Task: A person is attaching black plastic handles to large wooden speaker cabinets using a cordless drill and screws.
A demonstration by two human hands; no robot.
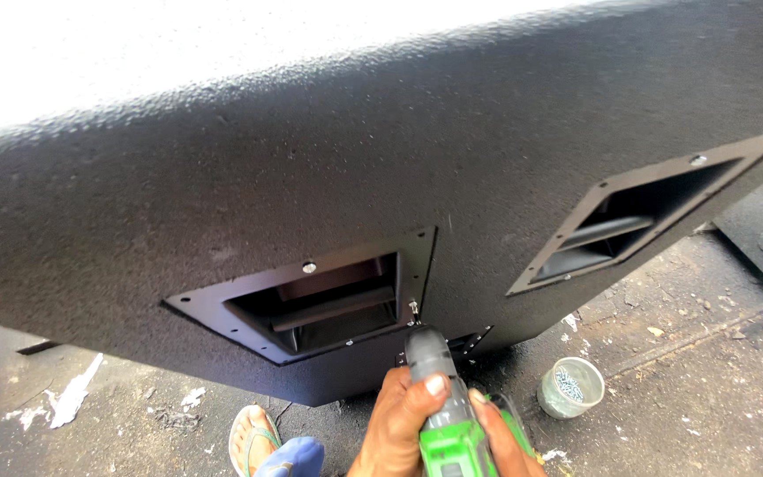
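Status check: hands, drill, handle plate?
Both hands, left hand and right hand, wrapped on green drill. Bit on screw at recessed handle plate, right edge. Nothing in the way.

Bare hands and wrists, no sleeves; blue trouser knee [291,457]; green-strapped flip-flop [252,437] on the foot.

We see a small cup [570,387] of screws on the dirty floor [708,397], white paper scraps [71,397], and a foot in a green sandal [251,437].
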